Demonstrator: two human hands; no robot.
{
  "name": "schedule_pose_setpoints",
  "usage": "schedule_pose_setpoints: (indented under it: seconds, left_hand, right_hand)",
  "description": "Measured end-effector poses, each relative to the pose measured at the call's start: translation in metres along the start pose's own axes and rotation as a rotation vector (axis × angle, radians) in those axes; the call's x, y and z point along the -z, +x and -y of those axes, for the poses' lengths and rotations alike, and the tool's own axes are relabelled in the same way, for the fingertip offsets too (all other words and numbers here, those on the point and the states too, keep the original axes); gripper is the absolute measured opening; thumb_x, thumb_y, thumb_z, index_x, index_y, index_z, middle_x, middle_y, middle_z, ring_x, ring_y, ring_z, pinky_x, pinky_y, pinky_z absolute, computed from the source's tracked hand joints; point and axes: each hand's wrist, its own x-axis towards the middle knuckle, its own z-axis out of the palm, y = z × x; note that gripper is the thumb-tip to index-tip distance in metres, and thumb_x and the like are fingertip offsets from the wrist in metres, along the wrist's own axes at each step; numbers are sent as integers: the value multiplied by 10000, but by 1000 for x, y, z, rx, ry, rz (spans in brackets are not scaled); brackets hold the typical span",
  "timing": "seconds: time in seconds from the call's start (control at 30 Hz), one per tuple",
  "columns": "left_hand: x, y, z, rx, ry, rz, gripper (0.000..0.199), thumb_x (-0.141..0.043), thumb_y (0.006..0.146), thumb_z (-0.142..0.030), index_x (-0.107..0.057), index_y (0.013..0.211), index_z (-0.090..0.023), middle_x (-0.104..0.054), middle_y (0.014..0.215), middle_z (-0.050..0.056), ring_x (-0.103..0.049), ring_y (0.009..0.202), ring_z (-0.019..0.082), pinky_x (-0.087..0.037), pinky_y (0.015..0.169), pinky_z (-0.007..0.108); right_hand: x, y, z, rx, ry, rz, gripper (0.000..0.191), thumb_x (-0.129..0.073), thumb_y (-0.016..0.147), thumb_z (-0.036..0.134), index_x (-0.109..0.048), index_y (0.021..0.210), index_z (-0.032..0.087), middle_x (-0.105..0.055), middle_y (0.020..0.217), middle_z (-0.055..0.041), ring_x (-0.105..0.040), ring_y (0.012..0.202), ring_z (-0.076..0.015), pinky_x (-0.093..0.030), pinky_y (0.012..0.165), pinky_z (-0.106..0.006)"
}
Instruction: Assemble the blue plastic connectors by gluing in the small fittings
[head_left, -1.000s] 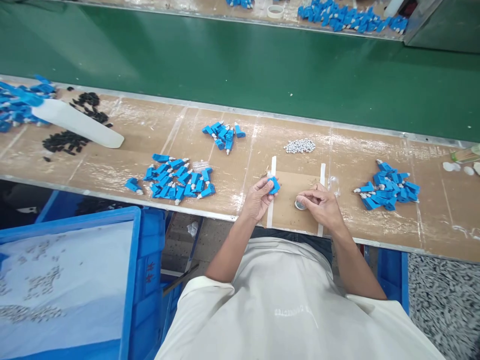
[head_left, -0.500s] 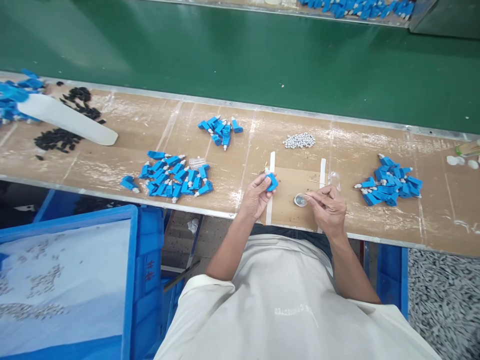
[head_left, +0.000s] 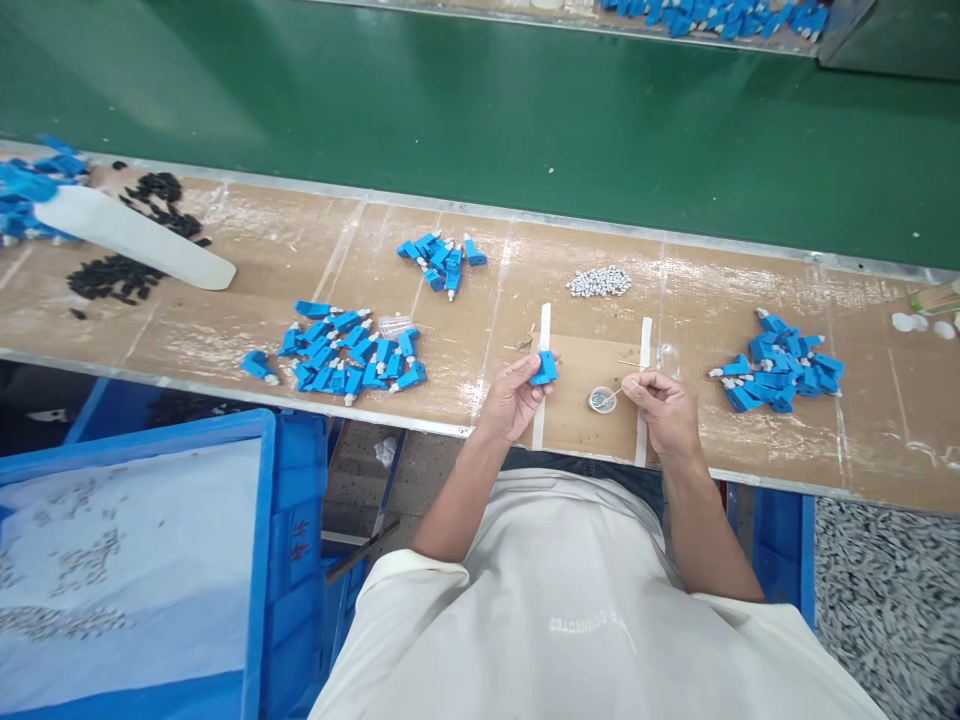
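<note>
Being pinched by the left hand [head_left: 512, 398], blue plastic piece [head_left: 544, 369] held over the left tape strip [head_left: 538, 428], thin stick [head_left: 616, 392] pinched by the right hand [head_left: 666, 412], tip placed in a small round cup [head_left: 602, 408].

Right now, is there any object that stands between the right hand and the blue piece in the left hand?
Nothing visible blocks the direct line from the right hand to the blue piece in the left hand. The cup stands between the hands, just below that line in view; the right hand's thin stick reaches into it.
</note>
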Motion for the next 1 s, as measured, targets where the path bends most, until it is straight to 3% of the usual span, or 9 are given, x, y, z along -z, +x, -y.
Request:
schedule_pose_setpoints:
  seconds: [0.1, 0.33, 0.47, 0.73, 1.0]
  left_hand:
    - [0, -5, 5, 65, 40, 58, 185, -821, 768, -235, -736, 855, -95, -711, 701, 47, -597, 513, 64, -442, 434, 134]
    - [-7, -15, 17, 180, 146, 223, 396, -903, 673, -419, -686, 787, -107, -706, 685, 47, -614, 485, 68, -452, 445, 136]
    - [-14, -21, 18, 208, 157, 266, 447, -919, 635, -462, -665, 752, -113, -694, 677, 37, -609, 480, 67, -438, 434, 138]
    - [-18, -22, 20, 208, 190, 283, 442, -894, 659, -477, -653, 762, -121, -638, 635, -4, -575, 467, 59, -396, 412, 149]
    - [-18, -24, 17, 212, 191, 275, 443, -897, 644, -477, -630, 741, -138, -614, 608, -17, -568, 465, 59, -387, 408, 154]
  right_hand:
    - [6, 4, 0, -85, 81, 38, 379, -804, 692, 570, -654, 726, 224, -513, 592, 20, -387, 486, -115, -272, 417, -260]
    - [10, 0, 23, -44, 170, 88, 416, -800, 733, 602, -623, 756, 226, -642, 755, -37, -587, 629, -158, -379, 436, -253]
    - [4, -14, 44, 92, 154, -3, 393, -819, 751, 576, -671, 796, 215, -693, 780, -48, -610, 626, -159, -420, 451, -255]
    - [-11, -44, 68, 469, -198, -126, 208, -681, 934, 428, -738, 889, 234, -762, 839, -63, -692, 715, -205, -567, 614, -340]
    - [-14, -41, 62, 564, -289, -110, 129, -659, 952, 337, -746, 902, 257, -764, 835, -43, -695, 748, -205, -562, 640, -339]
